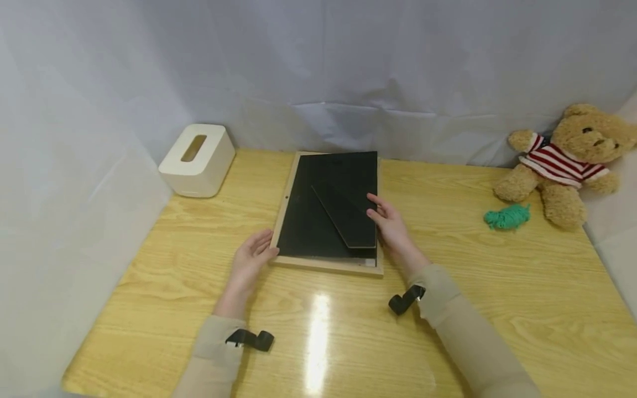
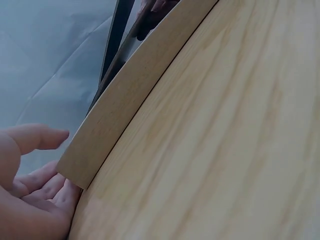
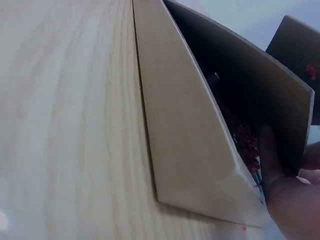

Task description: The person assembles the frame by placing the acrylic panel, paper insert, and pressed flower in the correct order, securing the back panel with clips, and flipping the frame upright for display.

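Note:
A light wooden picture frame (image 1: 328, 266) lies face down on the table. Over it is its black backing board (image 1: 308, 221), with a folding stand leg (image 1: 348, 218) on its back. My right hand (image 1: 392, 225) pinches the board's right edge, which is tilted up off the frame. In the right wrist view, small red dried flowers (image 3: 245, 142) show in the gap under the raised backing board (image 3: 270, 85). My left hand (image 1: 251, 255) rests its fingers against the frame's near left corner. The left wrist view shows the thumb (image 2: 47, 137) held apart from the fingers.
A white tissue box (image 1: 199, 163) stands at the back left. On the right a teddy bear (image 1: 562, 166) in a striped shirt leans by the curtain, a bundle of green yarn (image 1: 507, 216) in front of it. White curtains (image 1: 323, 66) close off the back and sides.

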`<state>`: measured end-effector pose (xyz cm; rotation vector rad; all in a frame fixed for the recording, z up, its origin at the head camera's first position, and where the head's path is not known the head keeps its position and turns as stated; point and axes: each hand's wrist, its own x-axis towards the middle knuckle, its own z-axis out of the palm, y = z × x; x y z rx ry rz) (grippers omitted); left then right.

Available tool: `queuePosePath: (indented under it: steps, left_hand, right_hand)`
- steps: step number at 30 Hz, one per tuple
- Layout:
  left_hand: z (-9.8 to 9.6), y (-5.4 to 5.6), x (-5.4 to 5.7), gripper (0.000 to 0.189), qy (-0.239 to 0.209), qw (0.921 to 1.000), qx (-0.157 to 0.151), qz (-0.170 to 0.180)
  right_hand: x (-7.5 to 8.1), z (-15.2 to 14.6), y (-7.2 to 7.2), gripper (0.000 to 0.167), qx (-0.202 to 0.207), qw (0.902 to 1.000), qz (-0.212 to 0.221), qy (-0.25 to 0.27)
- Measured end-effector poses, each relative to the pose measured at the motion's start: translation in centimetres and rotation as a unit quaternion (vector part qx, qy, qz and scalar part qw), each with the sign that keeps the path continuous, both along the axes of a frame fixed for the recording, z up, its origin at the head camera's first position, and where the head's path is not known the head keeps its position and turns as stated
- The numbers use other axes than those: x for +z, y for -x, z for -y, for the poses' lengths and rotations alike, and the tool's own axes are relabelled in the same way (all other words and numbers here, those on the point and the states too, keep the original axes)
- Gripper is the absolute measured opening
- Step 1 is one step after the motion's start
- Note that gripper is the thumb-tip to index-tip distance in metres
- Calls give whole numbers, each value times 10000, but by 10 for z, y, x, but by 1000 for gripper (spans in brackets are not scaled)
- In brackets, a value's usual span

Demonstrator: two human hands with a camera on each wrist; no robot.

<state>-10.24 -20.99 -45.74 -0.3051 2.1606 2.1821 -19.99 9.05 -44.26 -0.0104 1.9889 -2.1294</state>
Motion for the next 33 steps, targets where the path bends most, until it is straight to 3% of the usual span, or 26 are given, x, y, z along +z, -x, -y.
queuePosePath:
  steps: [2, 4, 5, 7, 11, 15, 19, 26, 29, 33]
  left_hand:
    - [0, 0, -1, 58, 83, 10000, 8, -48]
    - [-1, 1, -2, 58, 176, 9998, 40, -45]
    - [-2, 1, -2, 58, 196, 9998, 65, -42]
    - [-3, 1, -2, 57, 224, 9997, 103, -40]
    - [-4, 2, -2, 57, 248, 9996, 168, -9]
    - [-4, 2, -2, 57, 288, 9994, 212, 19]
    - [-5, 3, -1, 56, 330, 9991, 263, 31]
    - [-7, 2, 0, 56, 284, 9994, 220, 8]
    - [-7, 2, 1, 55, 363, 9991, 196, 42]
    - [-6, 4, 3, 55, 537, 9985, 85, 95]
  right_hand:
    - [0, -2, 2, 45, 153, 9983, -183, -540]
    - [2, -3, 4, 45, 363, 9893, -487, -1323]
    - [3, -4, 4, 44, 466, 9803, -722, -1779]
    - [7, -7, 6, 42, 582, 9524, -1198, -2741]
    - [14, -11, 5, 36, 648, 9191, -1597, -3543]
    - [20, -13, 2, 33, 756, 9039, -1700, -3850]
    - [21, -16, -2, 35, 788, 9056, -1755, -3780]
    - [12, -30, -13, 33, 721, 9263, -2013, -3103]
    - [7, -35, -16, 35, 853, 9264, -2118, -2993]
    - [1, -39, -16, 39, 1006, 9148, -2257, -3195]
